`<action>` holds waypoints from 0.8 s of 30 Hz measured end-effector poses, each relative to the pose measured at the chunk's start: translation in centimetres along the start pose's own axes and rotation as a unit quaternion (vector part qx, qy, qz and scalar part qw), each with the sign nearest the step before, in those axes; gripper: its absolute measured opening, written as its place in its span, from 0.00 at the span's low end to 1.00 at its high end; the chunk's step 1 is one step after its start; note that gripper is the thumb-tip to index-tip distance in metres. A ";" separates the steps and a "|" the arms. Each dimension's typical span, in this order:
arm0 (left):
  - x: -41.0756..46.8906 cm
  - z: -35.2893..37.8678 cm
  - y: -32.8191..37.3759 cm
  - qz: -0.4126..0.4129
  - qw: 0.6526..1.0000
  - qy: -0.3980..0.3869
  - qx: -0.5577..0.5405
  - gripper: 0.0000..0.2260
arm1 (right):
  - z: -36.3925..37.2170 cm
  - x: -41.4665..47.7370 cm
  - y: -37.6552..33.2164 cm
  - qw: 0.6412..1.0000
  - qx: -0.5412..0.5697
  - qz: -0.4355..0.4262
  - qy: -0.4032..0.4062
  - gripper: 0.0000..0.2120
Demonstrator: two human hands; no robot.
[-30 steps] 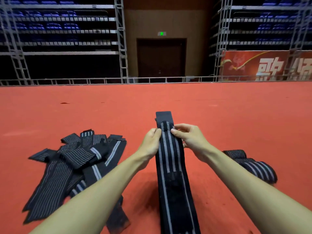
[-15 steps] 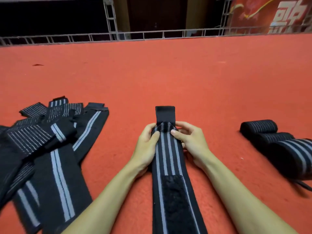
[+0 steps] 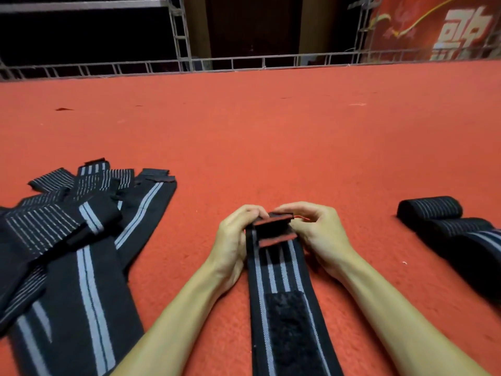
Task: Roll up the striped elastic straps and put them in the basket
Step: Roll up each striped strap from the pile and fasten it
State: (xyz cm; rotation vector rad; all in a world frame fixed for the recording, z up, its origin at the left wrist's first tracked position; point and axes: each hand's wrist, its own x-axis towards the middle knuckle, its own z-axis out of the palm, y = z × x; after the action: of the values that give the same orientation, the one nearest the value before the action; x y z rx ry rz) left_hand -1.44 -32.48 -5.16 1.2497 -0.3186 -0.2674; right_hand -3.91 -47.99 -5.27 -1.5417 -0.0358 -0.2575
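Red carpet floor [image 3: 271, 137]; I log left hand [image 3: 233, 240], right hand [image 3: 322, 234] pinching far fold of black grey-striped elastic strap [image 3: 273, 272], length running toward camera

Strap [image 3: 273, 270]: woven matt elastic cloth, black with grey stripes, bearing a fuzzy hook-and-loop patch [image 3: 291, 329]; floor [image 3: 271, 137]: matt red carpet, slightly rough; railing [image 3: 244, 61]: dull metal.

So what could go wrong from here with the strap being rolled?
1. The strap has only a fold or two, pinched by the left hand and right hand; if either grip slips, it may spring open.
2. The fuzzy fastener patch lies face up in the roll's path and could snag, skewing the roll.
3. No basket is in view; the rolled straps on the carpet might get left out.
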 end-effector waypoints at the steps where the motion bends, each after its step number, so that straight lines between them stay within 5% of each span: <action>1: -0.1 0.0 0.0 0.007 1.000 -0.001 0.029 0.03 | 0.0 0.0 0.0 1.000 0.000 -0.002 -0.001 0.14; 9: -0.9 -0.2 -0.3 0.100 0.984 0.009 0.144 0.22 | 0.2 0.0 0.2 0.999 0.038 -0.012 0.009 0.10; 14: -1.0 0.2 -0.7 0.137 0.976 0.021 0.166 0.26 | 0.5 -0.4 0.5 0.993 -0.116 0.024 -0.004 0.26; 20: -1.0 0.4 -1.0 0.071 0.973 0.034 0.217 0.20 | 0.2 -0.7 -0.1 0.999 0.026 0.018 -0.019 0.13; 24: -0.8 0.3 -0.8 0.050 0.970 0.029 0.238 0.12 | 0.2 -1.0 -0.2 0.997 0.071 0.017 -0.011 0.13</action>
State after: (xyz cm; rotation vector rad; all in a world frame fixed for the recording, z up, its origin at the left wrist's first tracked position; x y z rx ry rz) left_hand -2.32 -32.64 -5.89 1.7057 -0.4078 -0.0655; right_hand -4.92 -47.66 -5.27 -1.4031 -0.0442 -0.2079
